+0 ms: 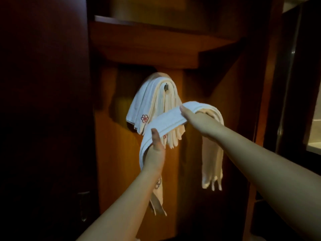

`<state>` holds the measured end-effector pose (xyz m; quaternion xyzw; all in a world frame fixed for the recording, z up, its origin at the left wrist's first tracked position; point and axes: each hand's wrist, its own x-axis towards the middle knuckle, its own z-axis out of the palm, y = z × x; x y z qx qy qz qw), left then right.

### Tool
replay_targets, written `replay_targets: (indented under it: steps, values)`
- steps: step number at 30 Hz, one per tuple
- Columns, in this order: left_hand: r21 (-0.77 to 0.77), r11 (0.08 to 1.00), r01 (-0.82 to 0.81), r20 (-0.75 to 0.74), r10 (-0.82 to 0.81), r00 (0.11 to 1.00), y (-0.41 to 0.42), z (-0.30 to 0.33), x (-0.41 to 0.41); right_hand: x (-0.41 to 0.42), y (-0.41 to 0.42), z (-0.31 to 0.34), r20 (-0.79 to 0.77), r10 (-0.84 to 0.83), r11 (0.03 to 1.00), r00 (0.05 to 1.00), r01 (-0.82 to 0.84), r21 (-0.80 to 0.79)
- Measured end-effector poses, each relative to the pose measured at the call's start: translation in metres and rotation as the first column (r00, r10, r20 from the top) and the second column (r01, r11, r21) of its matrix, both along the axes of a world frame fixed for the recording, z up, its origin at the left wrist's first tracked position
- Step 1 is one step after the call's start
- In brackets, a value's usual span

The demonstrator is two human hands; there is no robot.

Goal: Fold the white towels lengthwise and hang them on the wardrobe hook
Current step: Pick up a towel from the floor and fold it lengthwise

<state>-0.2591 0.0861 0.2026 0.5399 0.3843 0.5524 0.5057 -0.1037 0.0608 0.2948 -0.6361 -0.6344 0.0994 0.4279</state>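
Note:
A narrow folded white towel (167, 121) stretches between my two hands, just below and in front of the wardrobe hook (166, 87). My left hand (155, 152) grips its lower left part, thumb on top. My right hand (199, 121) holds its upper right bend, and one end hangs down at the right. The other end, with a red flower mark, dangles under my left wrist. Several folded white towels (147, 103) with a red flower emblem hang draped over the hook.
The hook sits on the wooden back panel (114, 153) of the wardrobe, under a wooden shelf (147, 47). A dark wardrobe door (43, 101) with a metal handle stands at the left. A dark frame edge runs down the right side.

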Motion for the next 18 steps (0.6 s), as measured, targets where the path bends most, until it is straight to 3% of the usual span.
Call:
replay_targets:
  steps: [3, 10, 13, 16, 18]
  values:
    - [0.124, 0.991, 0.052, 0.169, -0.072, 0.983, 0.029, 0.031, 0.008, 0.026, 0.031, 0.01, -0.101, 0.0, 1.0, 0.995, 0.001, 0.003]
    - [0.236, 0.972, 0.005, 0.052, -0.018, 0.998, 0.072, 0.097, 0.009, 0.073, 0.079, 0.036, -0.31, 0.263, 0.963, 0.914, -0.23, 0.141]
    - [0.249, 0.968, -0.028, 0.035, 0.02, 0.999, 0.088, 0.116, 0.008, 0.087, 0.096, 0.037, -0.267, 0.349, 0.935, 0.898, -0.313, 0.17]
    - [0.298, 0.949, -0.106, 0.037, 0.099, 0.994, 0.116, 0.13, 0.003, 0.098, 0.122, 0.034, -0.09, 0.254, 0.945, 0.963, -0.228, 0.236]
    - [0.333, 0.936, -0.114, 0.014, 0.116, 0.993, 0.139, 0.135, 0.0, 0.106, 0.137, 0.034, -0.1, 0.238, 0.932, 0.966, -0.198, 0.303]
